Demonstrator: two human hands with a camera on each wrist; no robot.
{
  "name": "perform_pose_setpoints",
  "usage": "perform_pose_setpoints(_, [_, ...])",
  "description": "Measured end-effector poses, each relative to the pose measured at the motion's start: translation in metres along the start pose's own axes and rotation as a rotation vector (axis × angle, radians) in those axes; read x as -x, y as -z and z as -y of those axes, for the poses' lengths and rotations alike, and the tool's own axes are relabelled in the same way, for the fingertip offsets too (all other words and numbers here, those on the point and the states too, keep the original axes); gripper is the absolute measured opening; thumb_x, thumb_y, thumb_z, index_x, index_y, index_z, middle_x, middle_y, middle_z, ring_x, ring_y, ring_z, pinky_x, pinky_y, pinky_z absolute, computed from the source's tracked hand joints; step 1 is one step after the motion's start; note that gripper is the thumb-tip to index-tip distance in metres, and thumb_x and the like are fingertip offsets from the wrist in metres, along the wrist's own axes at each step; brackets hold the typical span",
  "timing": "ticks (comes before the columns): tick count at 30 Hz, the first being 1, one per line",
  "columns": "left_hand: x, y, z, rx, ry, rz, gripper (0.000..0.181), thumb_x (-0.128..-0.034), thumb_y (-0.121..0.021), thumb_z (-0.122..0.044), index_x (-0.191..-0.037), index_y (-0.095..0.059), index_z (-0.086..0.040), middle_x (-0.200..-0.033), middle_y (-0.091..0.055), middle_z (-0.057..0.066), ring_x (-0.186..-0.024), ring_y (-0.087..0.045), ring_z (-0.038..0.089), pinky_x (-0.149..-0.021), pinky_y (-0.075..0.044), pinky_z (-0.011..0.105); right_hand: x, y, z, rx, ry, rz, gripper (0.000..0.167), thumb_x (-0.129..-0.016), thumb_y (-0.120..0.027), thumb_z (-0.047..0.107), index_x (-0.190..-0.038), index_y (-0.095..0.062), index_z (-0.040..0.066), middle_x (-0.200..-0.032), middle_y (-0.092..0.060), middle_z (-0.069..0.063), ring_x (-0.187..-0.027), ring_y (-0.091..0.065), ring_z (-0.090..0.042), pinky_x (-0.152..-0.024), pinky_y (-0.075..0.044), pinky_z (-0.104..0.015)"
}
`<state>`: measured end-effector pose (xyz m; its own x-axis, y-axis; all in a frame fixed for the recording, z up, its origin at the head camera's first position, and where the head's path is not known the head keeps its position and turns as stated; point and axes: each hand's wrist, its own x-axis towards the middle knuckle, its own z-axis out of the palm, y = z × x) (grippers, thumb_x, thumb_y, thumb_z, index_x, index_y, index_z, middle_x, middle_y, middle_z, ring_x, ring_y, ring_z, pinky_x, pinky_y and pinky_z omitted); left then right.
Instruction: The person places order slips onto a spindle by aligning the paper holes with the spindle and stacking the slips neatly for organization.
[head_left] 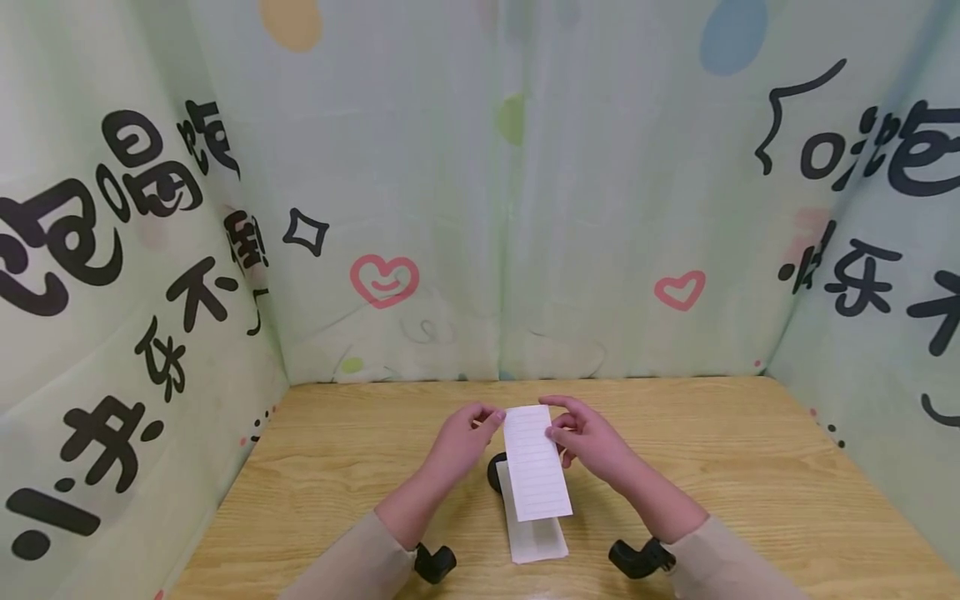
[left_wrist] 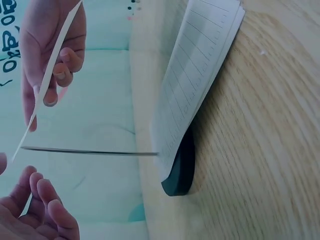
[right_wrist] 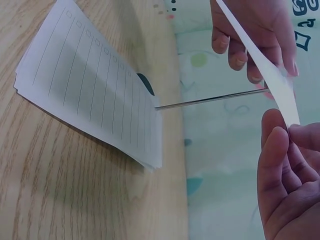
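Note:
A lined white paper sheet (head_left: 536, 467) is held upright-tilted between both hands. My right hand (head_left: 588, 437) pinches its right side between thumb and finger, plainest in the right wrist view. At the opposite edge, my left hand (head_left: 467, 442) has thumb and fingers on either side of the paper. A thin metal rod (right_wrist: 210, 99) reaches up to that sheet; whether its tip pierces the sheet is unclear. Lower on the rod sits a stack of lined sheets (left_wrist: 192, 70) with small printed boxes, tilted over the spike's black base (left_wrist: 182, 167).
The wooden table (head_left: 360, 467) spreads around the spike. Printed curtains (head_left: 465, 183) enclose its back and both sides. Black wrist mounts (head_left: 435, 563) protrude by both sleeves, close to the table's near part.

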<state>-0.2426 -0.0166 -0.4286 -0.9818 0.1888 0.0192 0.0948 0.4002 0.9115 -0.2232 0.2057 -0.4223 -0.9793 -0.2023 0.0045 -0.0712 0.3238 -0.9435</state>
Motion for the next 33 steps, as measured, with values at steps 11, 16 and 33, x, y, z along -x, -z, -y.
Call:
perform_pose_setpoints(11, [-0.004, -0.009, -0.008, -0.064, -0.003, 0.013, 0.024, -0.0959, -0.064, -0.040, -0.103, -0.068, -0.017, -0.100, -0.062, -0.001, -0.090, -0.056, 0.019, -0.072, -0.050, 0.034, 0.000, -0.001, -0.002, -0.004, -0.002, 0.001, 0.046, -0.098, -0.059, 0.004, -0.142, -0.049, 0.012, -0.094, -0.063, -0.012, -0.068, -0.057, -0.024, -0.059, -0.052, -0.034])
perform_pose_setpoints(16, [-0.004, -0.009, -0.012, -0.067, -0.014, 0.009, 0.020, -0.0965, -0.065, -0.034, -0.103, -0.069, -0.015, -0.099, -0.062, -0.001, -0.087, -0.056, 0.019, -0.071, -0.049, 0.033, 0.001, -0.002, -0.001, -0.005, 0.016, 0.019, 0.047, -0.098, -0.059, 0.005, -0.143, -0.048, 0.011, -0.096, -0.063, -0.013, -0.069, -0.057, -0.024, -0.059, -0.052, -0.035])
perform_pose_setpoints(33, [0.001, -0.006, -0.010, -0.022, 0.002, 0.019, 0.020, -0.0979, -0.063, -0.033, -0.107, -0.069, -0.016, -0.101, -0.060, 0.000, -0.089, -0.055, 0.021, -0.073, -0.049, 0.034, 0.002, -0.005, 0.003, -0.005, 0.011, 0.020, 0.047, -0.098, -0.059, 0.004, -0.142, -0.048, 0.011, -0.096, -0.063, -0.012, -0.069, -0.057, -0.024, -0.061, -0.053, -0.040])
